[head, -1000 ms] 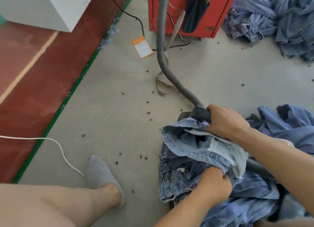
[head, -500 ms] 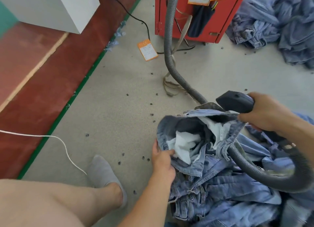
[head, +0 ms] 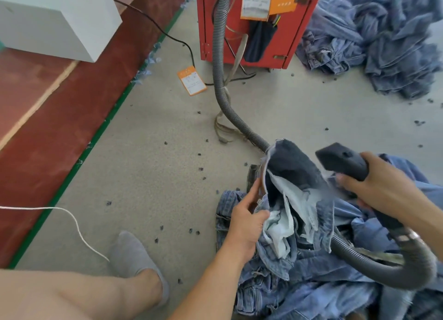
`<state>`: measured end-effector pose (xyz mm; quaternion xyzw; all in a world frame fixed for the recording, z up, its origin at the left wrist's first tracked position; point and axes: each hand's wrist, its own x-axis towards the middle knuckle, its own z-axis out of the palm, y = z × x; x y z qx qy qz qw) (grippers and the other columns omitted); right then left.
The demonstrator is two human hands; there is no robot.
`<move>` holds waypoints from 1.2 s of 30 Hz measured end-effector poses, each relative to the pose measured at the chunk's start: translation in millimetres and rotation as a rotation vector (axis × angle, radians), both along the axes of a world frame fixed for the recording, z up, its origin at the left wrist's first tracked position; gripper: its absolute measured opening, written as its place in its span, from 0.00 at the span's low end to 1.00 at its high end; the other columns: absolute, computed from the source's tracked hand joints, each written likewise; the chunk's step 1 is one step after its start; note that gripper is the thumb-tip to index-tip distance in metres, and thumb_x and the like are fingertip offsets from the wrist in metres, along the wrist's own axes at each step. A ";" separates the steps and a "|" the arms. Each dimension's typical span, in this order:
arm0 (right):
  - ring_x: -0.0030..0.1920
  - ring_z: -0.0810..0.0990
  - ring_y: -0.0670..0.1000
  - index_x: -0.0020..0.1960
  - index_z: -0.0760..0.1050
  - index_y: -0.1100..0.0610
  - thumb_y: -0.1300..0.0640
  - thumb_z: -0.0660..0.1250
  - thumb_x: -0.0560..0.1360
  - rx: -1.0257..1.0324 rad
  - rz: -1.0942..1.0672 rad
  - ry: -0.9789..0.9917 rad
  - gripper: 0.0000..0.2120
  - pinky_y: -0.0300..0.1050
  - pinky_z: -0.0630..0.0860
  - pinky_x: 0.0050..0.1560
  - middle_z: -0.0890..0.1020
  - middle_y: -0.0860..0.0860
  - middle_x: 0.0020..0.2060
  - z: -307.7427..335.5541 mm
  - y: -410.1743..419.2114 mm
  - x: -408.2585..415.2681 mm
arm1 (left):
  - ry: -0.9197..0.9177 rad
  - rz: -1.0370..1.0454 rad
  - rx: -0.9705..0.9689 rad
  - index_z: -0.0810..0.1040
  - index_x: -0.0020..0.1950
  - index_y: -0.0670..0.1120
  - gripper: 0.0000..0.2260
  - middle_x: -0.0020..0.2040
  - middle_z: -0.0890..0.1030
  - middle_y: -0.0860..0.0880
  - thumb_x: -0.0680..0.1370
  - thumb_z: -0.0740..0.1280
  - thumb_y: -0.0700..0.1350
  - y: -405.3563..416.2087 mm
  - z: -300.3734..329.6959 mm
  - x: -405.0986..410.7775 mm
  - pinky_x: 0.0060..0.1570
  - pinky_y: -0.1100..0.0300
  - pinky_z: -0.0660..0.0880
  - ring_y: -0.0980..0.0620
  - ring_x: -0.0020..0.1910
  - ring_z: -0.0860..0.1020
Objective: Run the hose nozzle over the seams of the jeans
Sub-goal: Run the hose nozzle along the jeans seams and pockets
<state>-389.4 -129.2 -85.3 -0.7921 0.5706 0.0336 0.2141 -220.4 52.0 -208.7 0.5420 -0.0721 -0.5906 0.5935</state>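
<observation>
Grey floor [head: 148, 151], lint-strewn, red machine [head: 299, 31] behind.
Left hand [head: 247, 221] pinching jeans [head: 294, 199] open; right hand [head: 383, 187] wrapped round nozzle [head: 342, 161], lifted just beside denim.

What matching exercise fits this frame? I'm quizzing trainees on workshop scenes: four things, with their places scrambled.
Things:
1. hose nozzle
2. orange tag
3. white cord
4. jeans

Places:
A. flat on the grey floor, near the red cabinet
B. trailing past the grey sock
C. gripped by the left hand
D. gripped by the right hand

Pairs: 1-D, 2-A, 3-B, 4-C
</observation>
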 end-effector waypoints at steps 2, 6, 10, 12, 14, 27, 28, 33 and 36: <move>0.22 0.81 0.49 0.57 0.67 0.47 0.46 0.72 0.77 0.034 -0.023 -0.140 0.16 0.45 0.74 0.30 0.82 0.50 0.24 14.2 5.7 -3.6 | 0.048 -0.022 -0.011 0.76 0.71 0.65 0.35 0.69 0.80 0.56 0.78 0.62 0.28 -4.3 5.6 -2.8 0.71 0.46 0.73 0.51 0.69 0.78; 0.25 0.82 0.50 0.53 0.66 0.36 0.41 0.71 0.75 0.246 0.176 -0.200 0.15 0.39 0.76 0.26 0.84 0.49 0.28 37.6 24.8 -1.1 | 0.247 0.004 -0.019 0.75 0.73 0.61 0.32 0.67 0.82 0.49 0.78 0.59 0.30 -6.9 11.4 -4.0 0.69 0.41 0.75 0.45 0.66 0.80; 0.28 0.83 0.46 0.54 0.70 0.37 0.44 0.73 0.77 0.406 0.386 -0.134 0.12 0.38 0.77 0.29 0.83 0.39 0.34 21.8 41.4 20.7 | 0.341 -0.032 -0.061 0.79 0.69 0.52 0.30 0.65 0.82 0.42 0.77 0.56 0.25 -2.2 15.3 -10.7 0.69 0.39 0.73 0.37 0.65 0.80; 0.29 0.83 0.46 0.56 0.73 0.40 0.46 0.72 0.78 0.425 0.400 -0.151 0.10 0.38 0.77 0.29 0.83 0.38 0.34 8.9 41.4 31.3 | 0.370 -0.039 -0.055 0.82 0.62 0.44 0.24 0.59 0.80 0.37 0.76 0.57 0.24 1.0 14.5 -15.6 0.69 0.36 0.73 0.34 0.60 0.79; 0.27 0.82 0.44 0.56 0.74 0.44 0.47 0.71 0.79 0.360 0.341 -0.169 0.09 0.35 0.75 0.28 0.83 0.37 0.32 2.0 37.7 37.2 | 0.411 -0.035 -0.045 0.81 0.60 0.39 0.21 0.57 0.79 0.35 0.75 0.56 0.24 3.3 12.0 -16.0 0.69 0.33 0.72 0.35 0.57 0.79; 0.23 0.79 0.48 0.51 0.73 0.39 0.44 0.70 0.79 0.400 0.347 -0.143 0.05 0.37 0.73 0.25 0.82 0.48 0.26 8.0 38.6 26.9 | 0.550 0.018 -0.105 0.82 0.65 0.42 0.25 0.58 0.83 0.37 0.73 0.58 0.28 -1.7 9.8 -1.4 0.64 0.39 0.78 0.37 0.56 0.82; 0.23 0.79 0.47 0.51 0.73 0.40 0.45 0.70 0.79 0.404 0.362 -0.150 0.06 0.36 0.73 0.25 0.82 0.47 0.26 3.6 41.2 33.7 | 0.570 0.006 -0.106 0.82 0.65 0.41 0.25 0.58 0.82 0.36 0.72 0.58 0.27 -1.0 9.5 -3.5 0.62 0.38 0.78 0.36 0.56 0.82; 0.22 0.80 0.47 0.52 0.75 0.48 0.48 0.69 0.80 0.158 0.139 -0.246 0.06 0.36 0.72 0.23 0.81 0.49 0.25 -1.1 27.3 47.2 | 0.651 0.027 -0.035 0.79 0.58 0.37 0.18 0.53 0.80 0.37 0.69 0.65 0.34 6.2 3.0 -1.5 0.66 0.37 0.75 0.36 0.52 0.80; 0.23 0.80 0.49 0.50 0.74 0.48 0.46 0.69 0.80 0.134 0.113 -0.263 0.06 0.44 0.76 0.28 0.82 0.49 0.25 9.8 22.1 34.1 | 0.478 -0.035 0.080 0.81 0.63 0.39 0.18 0.55 0.84 0.39 0.76 0.73 0.46 4.5 -1.5 9.3 0.60 0.43 0.80 0.39 0.53 0.84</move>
